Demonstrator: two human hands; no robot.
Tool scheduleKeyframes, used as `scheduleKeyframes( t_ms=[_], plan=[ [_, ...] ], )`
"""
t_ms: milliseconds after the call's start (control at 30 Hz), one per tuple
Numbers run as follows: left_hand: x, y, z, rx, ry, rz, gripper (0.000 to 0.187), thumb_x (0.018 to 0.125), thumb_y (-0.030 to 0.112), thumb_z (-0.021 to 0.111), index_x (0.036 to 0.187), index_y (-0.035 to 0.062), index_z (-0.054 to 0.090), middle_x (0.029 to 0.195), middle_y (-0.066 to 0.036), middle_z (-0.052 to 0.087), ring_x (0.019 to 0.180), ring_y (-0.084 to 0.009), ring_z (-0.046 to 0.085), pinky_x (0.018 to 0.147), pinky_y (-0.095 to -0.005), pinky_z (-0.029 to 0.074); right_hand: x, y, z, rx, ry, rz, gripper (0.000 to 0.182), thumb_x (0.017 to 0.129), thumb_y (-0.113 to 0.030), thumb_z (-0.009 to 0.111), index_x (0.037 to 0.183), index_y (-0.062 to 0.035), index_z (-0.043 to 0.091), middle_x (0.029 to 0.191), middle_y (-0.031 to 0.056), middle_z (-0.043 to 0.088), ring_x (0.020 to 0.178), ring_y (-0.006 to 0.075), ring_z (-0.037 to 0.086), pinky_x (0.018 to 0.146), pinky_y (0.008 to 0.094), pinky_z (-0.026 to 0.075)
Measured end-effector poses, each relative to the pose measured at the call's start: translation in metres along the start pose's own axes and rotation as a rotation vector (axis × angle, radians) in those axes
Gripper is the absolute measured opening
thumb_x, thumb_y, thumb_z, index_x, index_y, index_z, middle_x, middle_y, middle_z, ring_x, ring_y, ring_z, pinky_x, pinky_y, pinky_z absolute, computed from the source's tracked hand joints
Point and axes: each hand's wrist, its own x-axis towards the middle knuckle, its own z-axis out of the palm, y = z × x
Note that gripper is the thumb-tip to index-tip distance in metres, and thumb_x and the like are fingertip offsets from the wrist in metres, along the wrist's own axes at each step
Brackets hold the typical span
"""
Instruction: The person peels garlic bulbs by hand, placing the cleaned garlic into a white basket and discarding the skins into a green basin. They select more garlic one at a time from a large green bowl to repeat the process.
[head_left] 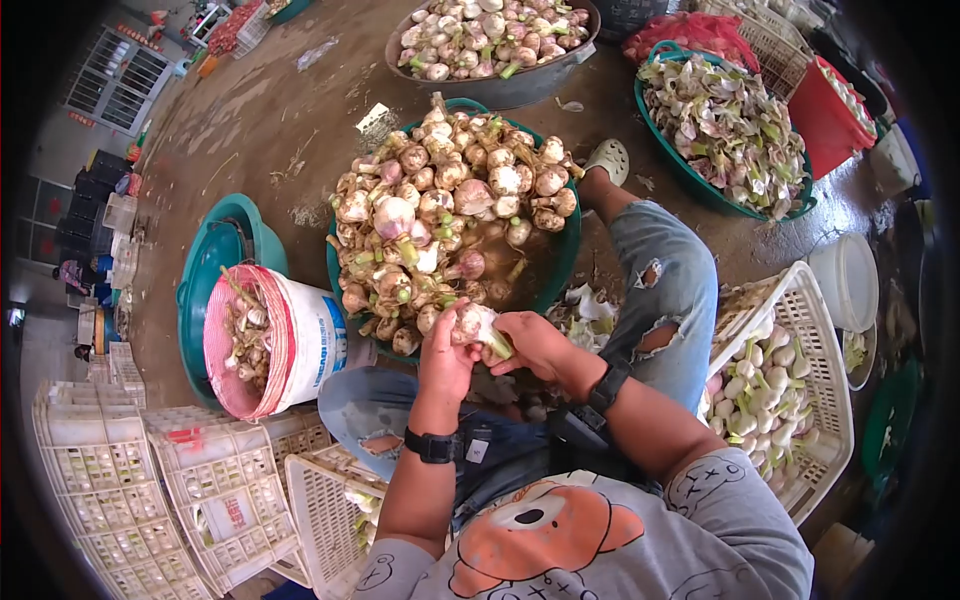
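Between my two hands, over my lap, is one garlic bulb (pixel 478 325) with a short green stem end pointing right and down. My left hand (pixel 445 358) wraps the bulb from the left. From the stem side, my right hand (pixel 538 345) closes its fingers on it; whether it also grips a small tool is hidden. Just beyond the hands stands a green tub (pixel 566 262) heaped with unpeeled garlic bulbs (pixel 420 205), some brown with dirt, and murky brown stuff shows at its right side.
A white crate (pixel 835 400) of peeled bulbs stands at my right. To the left are a white bucket (pixel 305 335), green basins (pixel 200 262) and stacked crates (pixel 100 480). Farther off are a metal tub (pixel 545 85) of garlic and a green basket (pixel 665 155) of skins.
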Motion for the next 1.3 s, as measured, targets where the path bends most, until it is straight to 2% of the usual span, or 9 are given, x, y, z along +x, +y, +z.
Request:
scheduleKeyframes(
  t_ms=[133,233,433,533,667,1000,1100,1133,1300],
  plan=[
    [0.004,0.015,-0.013,0.218,-0.065,-0.066,0.044,0.091,0.039,0.038,0.118,0.0073,0.051,0.101,-0.004,0.058,0.082,-0.0105,0.054,0.062,-0.0249,0.043,0.009,0.015,-0.009,-0.401,-0.051,-0.303,0.022,0.087,-0.014,0.050,0.074,0.0017,0.059,0.062,0.0083,0.057,0.054,0.0215,0.057,0.048,0.0301,0.046],
    [-0.005,0.028,-0.006,0.636,-0.123,-0.111,0.045,0.088,0.037,0.048,0.119,0.0049,0.050,0.101,-0.004,0.057,0.085,-0.0111,0.054,0.069,-0.0243,0.044,0.008,0.017,-0.007,-0.928,0.172,-1.229,0.011,0.079,-0.010,0.058,0.079,0.0003,0.061,0.068,0.0160,0.057,0.052,0.0351,0.046,0.053,0.0376,0.042],
    [-0.023,0.023,0.006,0.914,-0.298,0.341,0.062,0.070,0.003,0.069,0.126,0.0018,0.042,0.103,-0.005,0.055,0.088,-0.0085,0.050,0.077,-0.0240,0.043,0.014,0.012,-0.011,-0.365,0.115,-0.215,0.020,0.082,-0.018,0.061,0.085,0.0021,0.065,0.065,0.0074,0.062,0.045,0.0158,0.048,0.043,0.0284,0.038],
    [-0.025,0.022,-0.001,0.889,-0.378,0.270,0.060,0.069,0.002,0.069,0.124,0.0014,0.044,0.111,-0.009,0.054,0.096,-0.0133,0.052,0.083,-0.0269,0.043,0.017,0.010,-0.022,-0.285,0.001,-0.109,0.024,0.083,-0.020,0.061,0.085,0.0035,0.065,0.064,0.0034,0.059,0.047,0.0085,0.047,0.040,0.0246,0.036],
    [-0.026,0.027,0.002,1.436,-0.374,0.718,0.037,0.072,-0.003,0.064,0.108,0.0020,0.058,0.125,-0.016,0.048,0.114,-0.0225,0.048,0.091,-0.0322,0.040,0.007,0.006,-0.017,-0.393,0.051,-0.197,0.026,0.084,-0.022,0.060,0.086,0.0040,0.064,0.068,0.0058,0.060,0.049,0.0099,0.050,0.042,0.0240,0.042],
    [-0.030,-0.004,-0.002,0.351,0.101,0.552,0.011,0.081,0.002,0.062,0.090,-0.0025,0.059,0.094,-0.009,0.062,0.086,-0.0157,0.059,0.079,-0.0277,0.047,0.010,-0.005,-0.034,0.400,0.185,-0.342,0.018,0.090,-0.018,0.048,0.084,-0.0030,0.058,0.068,0.0012,0.054,0.052,0.0077,0.046,0.046,0.0231,0.045],
    [-0.032,0.011,-0.011,0.120,0.233,0.566,0.011,0.078,0.004,0.065,0.087,-0.0011,0.060,0.084,-0.003,0.059,0.072,-0.0083,0.055,0.065,-0.0220,0.046,-0.004,-0.019,-0.057,-0.287,0.074,-0.277,0.019,0.088,-0.021,0.051,0.086,-0.0038,0.060,0.062,0.0057,0.055,0.056,0.0119,0.052,0.051,0.0277,0.047],
    [-0.035,0.013,-0.011,0.122,0.236,0.566,0.011,0.078,0.004,0.065,0.087,-0.0011,0.060,0.084,-0.003,0.059,0.072,-0.0083,0.055,0.065,-0.0220,0.046,-0.011,-0.015,-0.052,-1.048,0.019,-0.693,0.020,0.082,-0.025,0.057,0.084,-0.0057,0.062,0.066,0.0121,0.059,0.061,0.0224,0.059,0.057,0.0361,0.048],
    [-0.046,0.022,0.010,1.216,0.188,1.148,0.021,0.065,0.000,0.073,0.082,0.0038,0.063,0.081,-0.007,0.058,0.078,-0.0199,0.058,0.066,-0.0297,0.047,-0.042,-0.025,0.009,-1.110,0.159,-0.638,0.023,0.076,-0.028,0.059,0.076,-0.0052,0.063,0.072,0.0161,0.061,0.071,0.0342,0.059,0.063,0.0407,0.046]
  ],
)
